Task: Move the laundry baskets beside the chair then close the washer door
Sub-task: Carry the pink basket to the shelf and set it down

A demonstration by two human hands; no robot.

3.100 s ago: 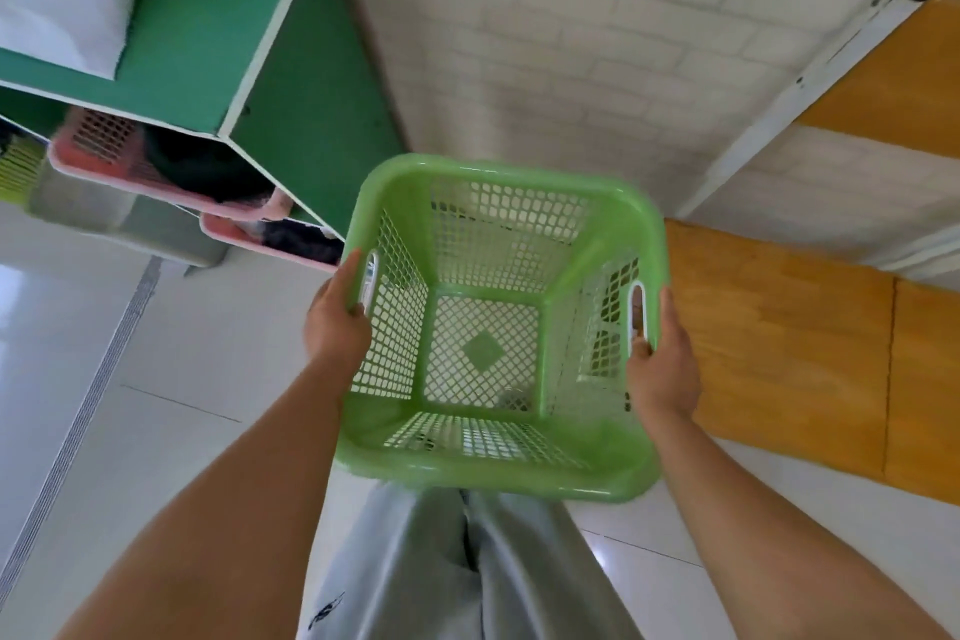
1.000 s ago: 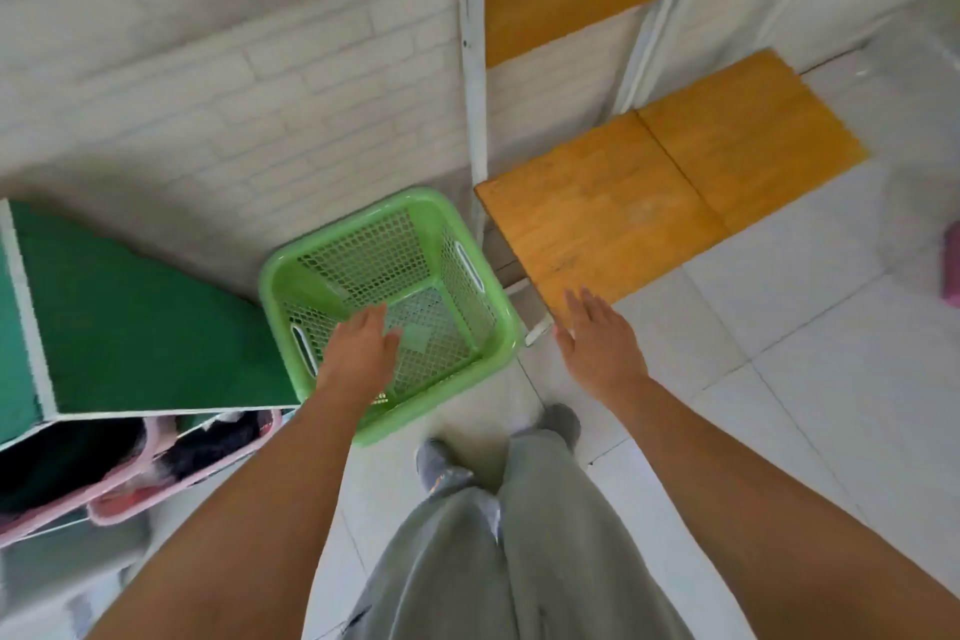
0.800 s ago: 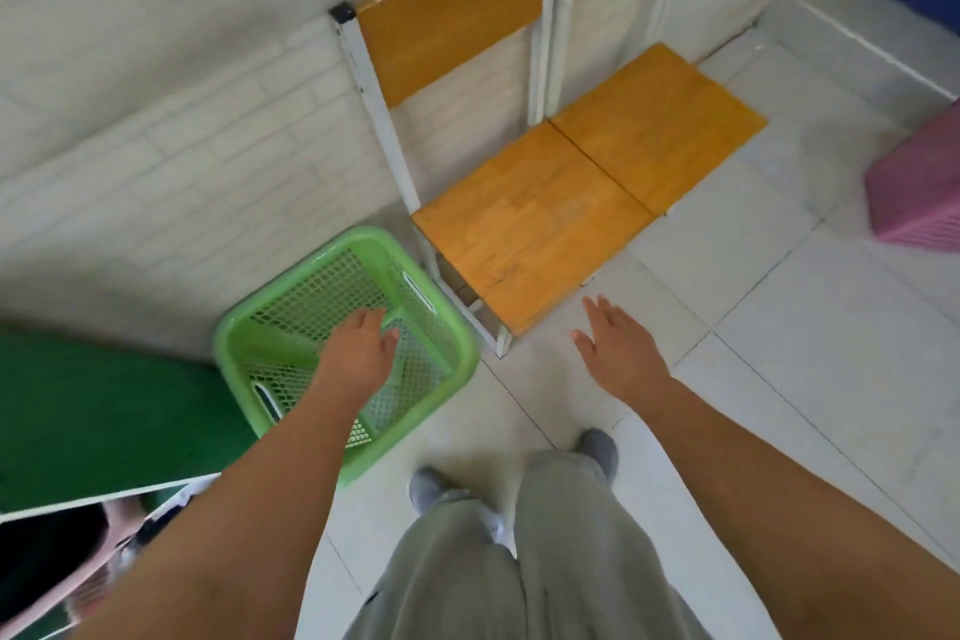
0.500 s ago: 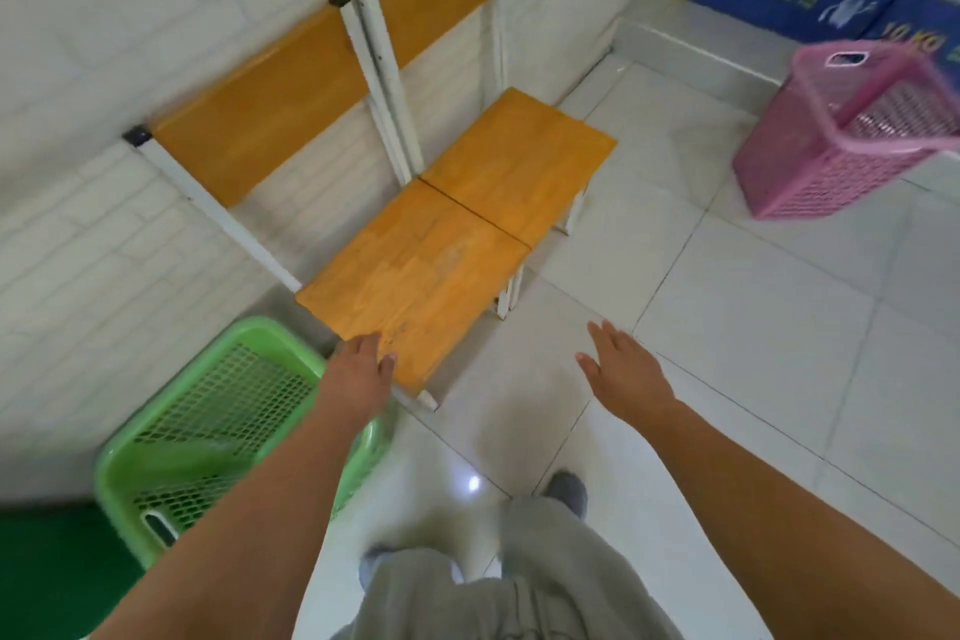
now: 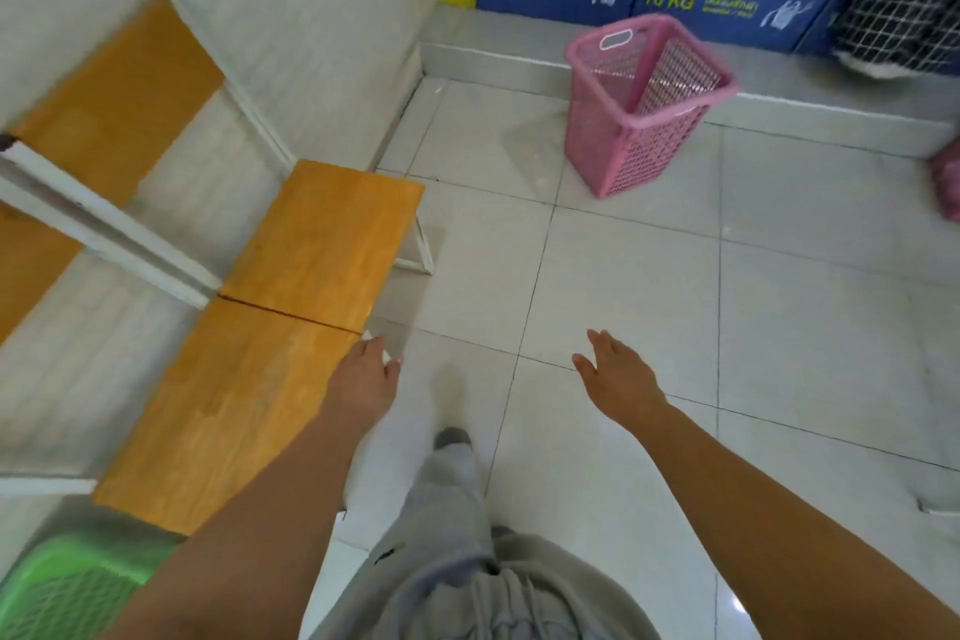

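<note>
Between chair edge and pink basket, open tile floor.

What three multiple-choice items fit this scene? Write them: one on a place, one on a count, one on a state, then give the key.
1. Where is the pink laundry basket?
A. On the chair seat
B. On the floor before the washers
C. In the right hand

2. How many "10 KG" labels show on the blue washer panels?
A. One
B. Two
C. Four

3. What do the hands hold?
A. Nothing
B. The green basket
C. A towel

Key: 1 B, it stands on the tiles by the step below the washers. 2 B, two labels sit side by side. 3 A, the left hand and right hand are open and empty, while the green laundry basket rests by the wooden chair.
</note>
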